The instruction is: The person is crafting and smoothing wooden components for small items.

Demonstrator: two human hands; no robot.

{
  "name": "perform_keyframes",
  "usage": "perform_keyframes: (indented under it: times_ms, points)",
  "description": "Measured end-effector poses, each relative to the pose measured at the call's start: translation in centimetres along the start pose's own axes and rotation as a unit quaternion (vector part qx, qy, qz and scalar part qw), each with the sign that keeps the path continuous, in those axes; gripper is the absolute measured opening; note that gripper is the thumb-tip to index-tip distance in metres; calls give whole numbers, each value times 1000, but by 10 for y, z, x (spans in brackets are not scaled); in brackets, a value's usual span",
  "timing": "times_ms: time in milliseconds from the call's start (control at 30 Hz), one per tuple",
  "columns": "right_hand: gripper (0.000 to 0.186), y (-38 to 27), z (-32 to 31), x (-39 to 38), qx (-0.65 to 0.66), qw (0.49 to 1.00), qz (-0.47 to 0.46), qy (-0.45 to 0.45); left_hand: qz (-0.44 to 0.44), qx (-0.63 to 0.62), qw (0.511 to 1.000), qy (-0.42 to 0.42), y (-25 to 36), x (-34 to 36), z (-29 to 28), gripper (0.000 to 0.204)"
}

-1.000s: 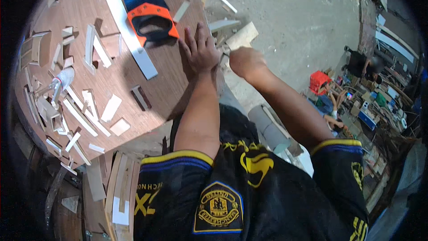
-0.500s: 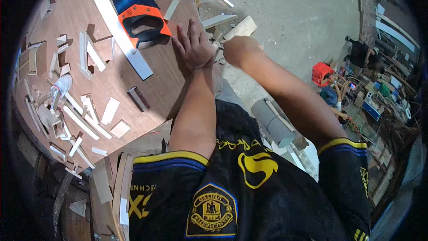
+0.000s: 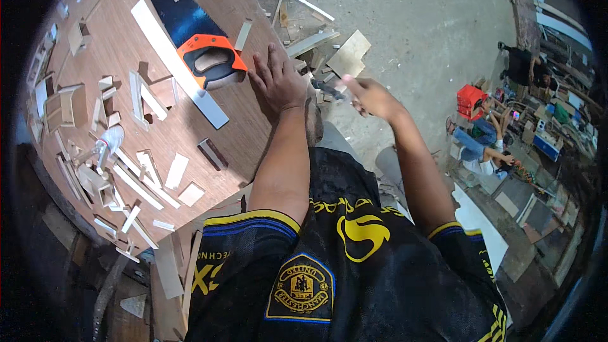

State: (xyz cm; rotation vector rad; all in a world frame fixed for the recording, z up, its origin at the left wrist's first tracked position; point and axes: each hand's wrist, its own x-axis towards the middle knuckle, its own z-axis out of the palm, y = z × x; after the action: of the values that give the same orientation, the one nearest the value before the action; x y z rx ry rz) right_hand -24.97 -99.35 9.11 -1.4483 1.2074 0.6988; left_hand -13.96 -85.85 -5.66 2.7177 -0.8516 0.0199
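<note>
My left hand [image 3: 283,82] lies flat near the right edge of the wooden worktable [image 3: 253,142], fingers spread, holding nothing visible. Just off that edge, my right hand [image 3: 375,99] is closed, its thumb on top and its fingers curled. A dark, blurred, elongated piece [image 3: 330,91] runs between the right hand and the table edge; its kind cannot be made out. Left of my left hand, a handsaw [image 3: 212,60] with an orange and black handle rests beside a long white strip [image 3: 180,66]. A small pale offcut [image 3: 242,36] lies by the saw handle.
Several wood offcuts [image 3: 137,177] and small assembled wooden pieces [image 3: 66,107] cover the table's left side. More scraps [image 3: 348,54] lie on the concrete floor [image 3: 418,38]. At the right, another person [image 3: 487,145] sits near a red crate [image 3: 470,100] and clutter.
My right hand has moved right and slightly down, away from the table edge, uncovering the dark piece. My left hand stays flat on the table. The view has shifted slightly.
</note>
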Motion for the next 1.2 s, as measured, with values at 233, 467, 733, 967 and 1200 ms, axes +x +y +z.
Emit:
perform_keyframes:
  times_ms: [233,467,733,967,1200]
  points:
    - [42,164,-8,-18,60,990,14,124,12,-24,1000,6,11,7,-2,34]
    - [34,174,51,-18,-17,997,-33,74,26,-5,999,19,3,8,1,24]
    - [63,91,67,-4,66,960,-232,144,29,-5,999,14,-2,8,3,17]
    - [71,49,109,-3,5,926,-315,208,139,128,979,-80,-41,16,33,32]
    - [65,51,101,-10,18,931,-305,199,82,83,989,-95,-25,14,12,32]
